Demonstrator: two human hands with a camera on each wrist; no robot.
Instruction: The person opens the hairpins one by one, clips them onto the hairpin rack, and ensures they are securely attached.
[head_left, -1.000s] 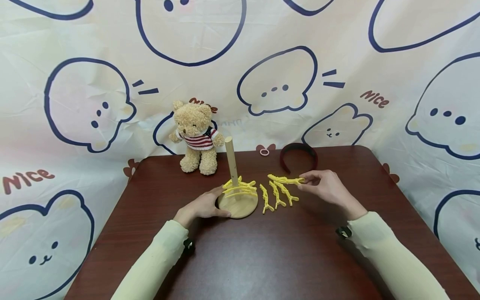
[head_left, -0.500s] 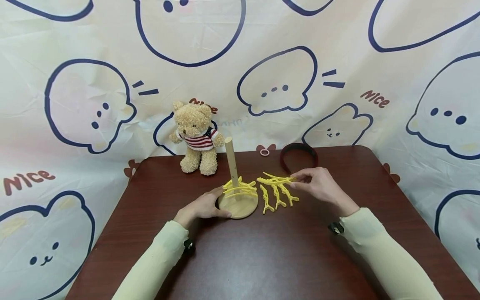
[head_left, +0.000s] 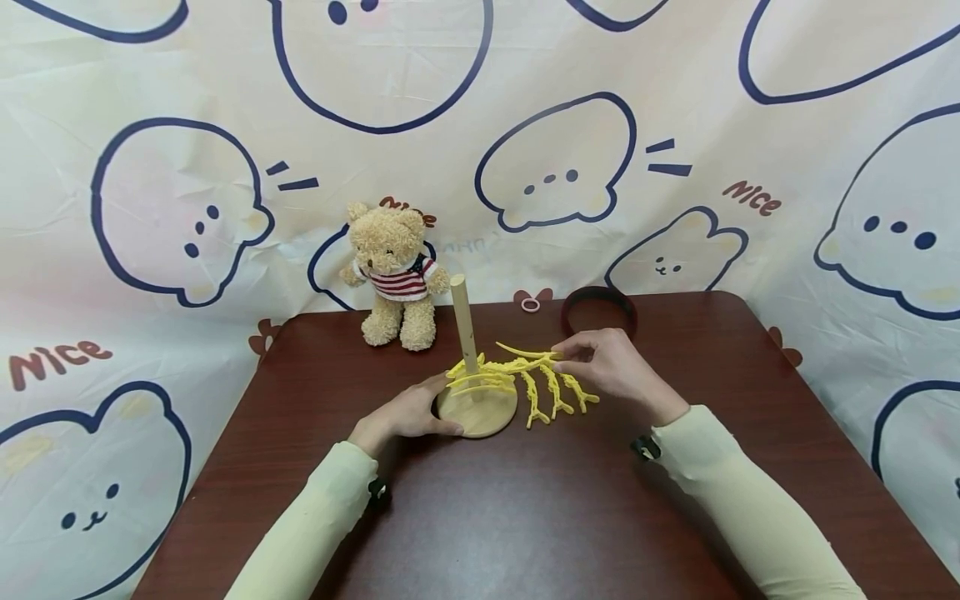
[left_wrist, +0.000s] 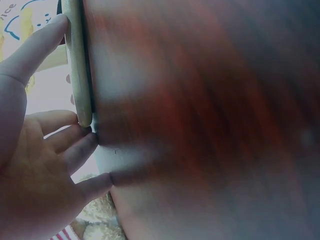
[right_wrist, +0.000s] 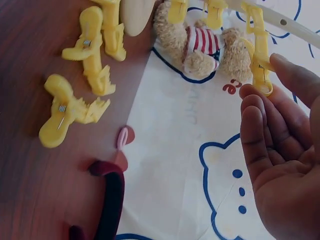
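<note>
A round wooden stand (head_left: 476, 417) with an upright post (head_left: 464, 329) sits on the table. My left hand (head_left: 408, 411) grips the edge of its base, thumb at the near rim and fingers round the left side, as the left wrist view (left_wrist: 45, 165) also shows. Several yellow hair clips (head_left: 480, 385) are around the foot of the post. My right hand (head_left: 611, 367) pinches the tail of another yellow hair clip (right_wrist: 260, 55) between thumb and forefinger. That clip's jaws are spread and point left at the post. Whether they touch it I cannot tell.
Three yellow hair clips (head_left: 555, 392) lie in a row right of the stand, under and beside my right hand. A dark red headband (head_left: 573, 312) and a small pink ring (head_left: 530, 306) lie behind. A teddy bear (head_left: 397, 279) stands at the back left, before a printed cloth.
My right hand has moved left, taking the pinched hair clip from the loose ones to the post. The clip's jaws have spread. My left hand has stayed on the base.
</note>
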